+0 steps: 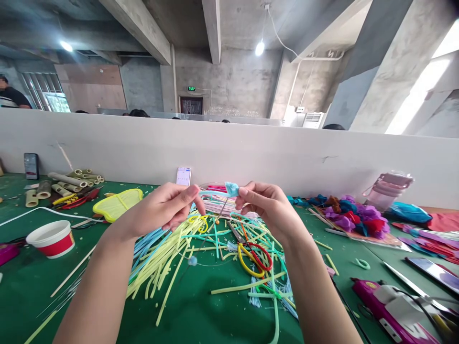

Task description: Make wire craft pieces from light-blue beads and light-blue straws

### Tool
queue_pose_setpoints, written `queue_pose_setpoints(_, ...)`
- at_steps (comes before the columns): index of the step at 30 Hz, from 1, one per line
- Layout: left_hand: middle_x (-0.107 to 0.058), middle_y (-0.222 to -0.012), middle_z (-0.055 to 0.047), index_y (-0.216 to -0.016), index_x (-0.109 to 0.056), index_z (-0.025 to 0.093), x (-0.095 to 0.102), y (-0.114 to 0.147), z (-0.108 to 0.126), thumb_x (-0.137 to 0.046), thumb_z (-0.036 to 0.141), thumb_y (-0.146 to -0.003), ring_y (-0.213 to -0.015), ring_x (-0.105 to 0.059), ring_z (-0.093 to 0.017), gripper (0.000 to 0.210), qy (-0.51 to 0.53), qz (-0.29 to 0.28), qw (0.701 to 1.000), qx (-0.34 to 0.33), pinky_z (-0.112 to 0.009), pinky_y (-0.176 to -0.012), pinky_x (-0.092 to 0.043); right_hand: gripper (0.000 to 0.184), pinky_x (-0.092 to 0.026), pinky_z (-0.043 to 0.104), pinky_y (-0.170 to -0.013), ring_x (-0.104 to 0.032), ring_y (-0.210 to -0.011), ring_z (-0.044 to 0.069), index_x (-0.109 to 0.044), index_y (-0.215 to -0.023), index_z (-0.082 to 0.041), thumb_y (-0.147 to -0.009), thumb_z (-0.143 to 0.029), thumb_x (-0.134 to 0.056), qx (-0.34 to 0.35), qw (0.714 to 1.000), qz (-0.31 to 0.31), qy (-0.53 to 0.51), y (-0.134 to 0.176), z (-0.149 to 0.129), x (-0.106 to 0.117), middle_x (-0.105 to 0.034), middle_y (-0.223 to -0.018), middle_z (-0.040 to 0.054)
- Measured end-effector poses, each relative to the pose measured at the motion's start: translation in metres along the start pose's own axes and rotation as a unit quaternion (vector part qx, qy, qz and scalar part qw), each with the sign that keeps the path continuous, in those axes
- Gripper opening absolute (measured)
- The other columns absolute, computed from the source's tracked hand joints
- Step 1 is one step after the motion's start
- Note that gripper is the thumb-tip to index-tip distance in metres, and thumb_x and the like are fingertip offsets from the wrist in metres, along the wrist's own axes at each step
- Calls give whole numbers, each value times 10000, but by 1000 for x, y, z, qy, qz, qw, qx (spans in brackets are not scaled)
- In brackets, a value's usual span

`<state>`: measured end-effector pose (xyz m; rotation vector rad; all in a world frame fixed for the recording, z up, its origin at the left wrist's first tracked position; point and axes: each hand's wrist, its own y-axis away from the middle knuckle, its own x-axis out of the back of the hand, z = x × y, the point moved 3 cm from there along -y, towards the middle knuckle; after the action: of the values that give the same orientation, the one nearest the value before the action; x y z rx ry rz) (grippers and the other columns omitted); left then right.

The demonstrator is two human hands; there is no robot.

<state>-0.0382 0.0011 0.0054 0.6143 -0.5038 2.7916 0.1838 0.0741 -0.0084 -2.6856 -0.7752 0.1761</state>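
Observation:
Between my two raised hands a thin light blue strip [215,193] runs across to a small crumpled light blue piece [232,188]. My right hand [268,205] pinches this piece between thumb and fingers. At the strip's other end my left hand [167,208] is closed, thumb against the index finger. A thin dark stem with a small orange tip hangs below the blue piece. Under the hands lies a heap of yellow strips [158,267], with blue and green ones among them. Red-and-yellow-handled scissors [256,260] rest on the heap near my right wrist.
On the left stand a paper cup [53,239], a yellow mesh shape [118,204] and bamboo pieces [71,184]. To the right are coloured fabric flowers [358,217], a pink bottle [389,191] and a purple power strip [380,306]. A white partition [251,150] closes the table's back.

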Motion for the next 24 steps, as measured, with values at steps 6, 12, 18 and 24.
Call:
queue_pose_setpoints(6,-405,-530,45,-708,-565,195,0,-8,-7,-551,609,-925,-431,-389,-86,467,27,46,999,4,-211,-424,-409,335,-460,202,-494,-572,-511,89,-724,-967,-190,-825,-490,-762,-47,997,-67,-5,-3,11,-8,-622,-583,-29)
queue_pose_setpoints(12,-460,-573,39,-789,-580,193,1,-10,-6,-537,549,-960,-499,-435,-94,398,20,77,997,-18,-200,-474,-420,306,-349,180,-438,-496,-491,62,-710,-867,-181,-836,-481,-758,-9,995,-89,49,4,5,-17,-562,-560,-45)
queue_pose_setpoints(18,-563,-693,12,-889,-672,191,12,-5,-3,-592,496,-948,-630,-531,-104,321,-23,76,996,-29,-194,-582,-439,309,-430,196,-568,-532,-577,65,-697,-800,-171,-871,-471,-726,1,998,-59,16,6,0,-20,-606,-642,-23)
queue_pose_setpoints(24,-555,-682,19,-994,-685,209,14,-4,-5,-585,461,-963,-632,-533,-106,273,19,44,998,-52,-195,-594,-442,293,-464,184,-618,-603,-665,81,-669,-822,-168,-901,-449,-698,-17,998,-57,-32,7,2,-24,-666,-723,7)
